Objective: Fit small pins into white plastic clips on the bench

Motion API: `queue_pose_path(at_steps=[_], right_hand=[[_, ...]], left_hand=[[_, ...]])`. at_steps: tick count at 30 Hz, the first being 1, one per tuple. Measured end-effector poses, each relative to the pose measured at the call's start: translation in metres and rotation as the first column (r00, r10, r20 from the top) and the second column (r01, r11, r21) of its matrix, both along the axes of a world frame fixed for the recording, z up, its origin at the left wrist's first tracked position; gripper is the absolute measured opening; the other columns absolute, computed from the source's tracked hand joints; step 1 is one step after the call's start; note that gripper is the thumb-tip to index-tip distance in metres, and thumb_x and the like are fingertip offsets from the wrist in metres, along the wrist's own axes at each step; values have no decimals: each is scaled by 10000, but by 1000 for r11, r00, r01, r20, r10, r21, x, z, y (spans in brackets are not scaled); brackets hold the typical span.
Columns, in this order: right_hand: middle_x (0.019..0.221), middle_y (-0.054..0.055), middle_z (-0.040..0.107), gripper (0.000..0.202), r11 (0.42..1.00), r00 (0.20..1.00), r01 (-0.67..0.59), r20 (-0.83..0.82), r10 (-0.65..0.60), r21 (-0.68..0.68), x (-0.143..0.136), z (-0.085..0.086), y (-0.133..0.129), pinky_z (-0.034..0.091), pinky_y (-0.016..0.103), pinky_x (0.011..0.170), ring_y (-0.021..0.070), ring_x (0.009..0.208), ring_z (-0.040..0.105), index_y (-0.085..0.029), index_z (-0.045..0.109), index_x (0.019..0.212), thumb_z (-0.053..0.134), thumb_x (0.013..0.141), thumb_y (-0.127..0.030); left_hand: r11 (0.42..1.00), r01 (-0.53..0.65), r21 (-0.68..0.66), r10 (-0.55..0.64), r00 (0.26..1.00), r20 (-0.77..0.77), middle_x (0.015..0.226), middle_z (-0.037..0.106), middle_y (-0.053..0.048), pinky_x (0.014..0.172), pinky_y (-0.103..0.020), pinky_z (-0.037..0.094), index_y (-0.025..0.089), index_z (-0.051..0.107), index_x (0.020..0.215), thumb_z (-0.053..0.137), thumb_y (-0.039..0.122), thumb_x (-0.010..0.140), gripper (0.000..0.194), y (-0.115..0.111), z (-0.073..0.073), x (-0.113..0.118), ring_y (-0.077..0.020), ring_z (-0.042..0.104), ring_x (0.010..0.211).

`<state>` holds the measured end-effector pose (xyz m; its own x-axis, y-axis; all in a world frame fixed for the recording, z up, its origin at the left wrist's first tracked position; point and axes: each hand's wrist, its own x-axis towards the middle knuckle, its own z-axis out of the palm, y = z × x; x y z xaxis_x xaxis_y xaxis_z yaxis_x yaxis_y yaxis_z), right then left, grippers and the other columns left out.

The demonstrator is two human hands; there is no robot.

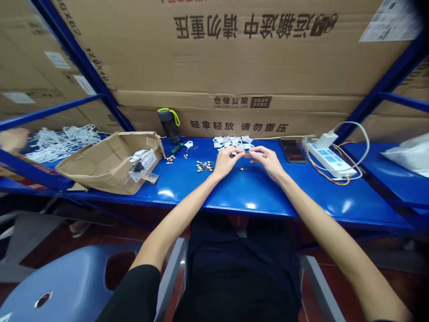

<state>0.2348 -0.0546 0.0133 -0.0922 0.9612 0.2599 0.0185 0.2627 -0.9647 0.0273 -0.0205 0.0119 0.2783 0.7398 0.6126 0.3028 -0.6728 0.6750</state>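
Note:
My left hand [227, 162] and my right hand [268, 163] meet fingertip to fingertip just above the blue tabletop [181, 190]. Both are closed in a pinch around something small, too hidden by the fingers to name. Right behind them lies a heap of white plastic pieces [221, 142]. To the left of my left hand is a loose pile of small brass-coloured screw-like parts [204, 167]. One similar part [243, 169] lies by itself between my wrists.
Left: an open cardboard box [90, 174], a dark bottle [170, 127], a green-handled screwdriver [177, 147], white cords [63, 141] and another person's blurred arm [15, 139]. Right: a dark phone-like slab [293, 150], a power strip [333, 161]. A blue stool [73, 281] stands below.

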Motion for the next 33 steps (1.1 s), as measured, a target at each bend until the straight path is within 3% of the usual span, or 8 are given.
queue_pose_path(at_steps=[7, 19, 29, 33], right_hand=[[1013, 85, 832, 511, 1000, 1000, -7, 5, 6, 8, -1, 0, 0, 621, 419, 872, 324, 1074, 779, -242, 721, 990, 867, 750, -669], [970, 82, 825, 481, 992, 988, 80, 121, -92, 101, 5, 0, 0, 564, 367, 684, 257, 811, 736, -213, 819, 1026, 827, 800, -638], [926, 67, 824, 465, 994, 986, 73, 145, -84, 83, 5, -1, 0, 598, 397, 769, 262, 829, 742, -224, 837, 1003, 844, 777, -630], [893, 66, 817, 515, 996, 983, 50, 175, -62, 71, 3, -2, -1, 613, 406, 790, 260, 808, 741, -215, 835, 985, 847, 748, -673]], left_hand=[[1000, 14, 27, -13, 999, -46, 956, 782, -49, 729, -295, 471, 190, 830, 987, 735, 409, 992, 239, 0, -2, 0, -148, 594, 747], [994, 74, 81, -68, 995, -66, 922, 759, -34, 700, -304, 443, 197, 843, 999, 773, 343, 964, 166, 3, -8, -1, -145, 584, 728], [998, 66, 20, -63, 989, -132, 994, 788, -53, 787, -326, 515, 233, 835, 987, 704, 431, 1000, 238, 5, -8, -2, -197, 679, 870], [995, 90, 50, -83, 988, -134, 961, 778, -37, 750, -314, 488, 221, 832, 978, 721, 400, 994, 212, 4, -9, -2, -177, 654, 801]])
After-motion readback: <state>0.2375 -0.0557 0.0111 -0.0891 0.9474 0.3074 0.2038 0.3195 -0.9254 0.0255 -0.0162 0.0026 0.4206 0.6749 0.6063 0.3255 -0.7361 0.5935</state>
